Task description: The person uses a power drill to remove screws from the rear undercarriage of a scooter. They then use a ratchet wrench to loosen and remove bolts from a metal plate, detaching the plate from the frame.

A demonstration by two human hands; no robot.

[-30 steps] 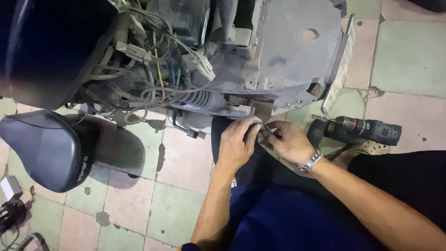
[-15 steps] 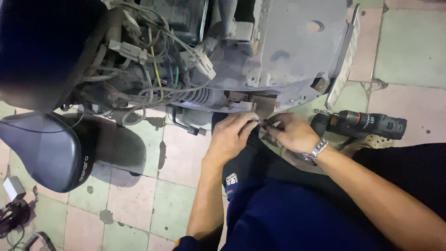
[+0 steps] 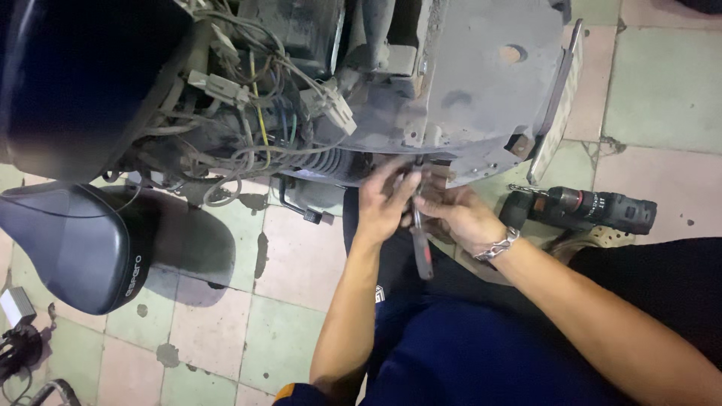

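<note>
- Centrally, left hand: fingers curled shut around the shaft of a screwdriver, just above its handle.
- Right hand: fingers bent and closed at the same spot, touching the left hand; whether they pinch the shaft itself or a small part beside it cannot be told. A metal bracelet sits on its wrist.
- Screwdriver: stands near upright, dark and red handle at 6 o'clock, tip at 12 o'clock against the lower edge of the grey panel.
- Grey panel: dusty plastic underside of a scooter, directly at 12 o'clock from the hands, with a round hole near its top.
- Wires: loose bundle with white plugs, at 10 o'clock from the hands.
- Spring: dark coil just at 9 o'clock from the left hand.
- Drill: black and red cordless one, lying on the tiled floor at 3 o'clock from the right hand, bit pointing toward the panel.
- Seat: black, detached, lying on the floor well apart at 9 o'clock.
- Trousers: dark blue, at 6 o'clock under both forearms.
</note>
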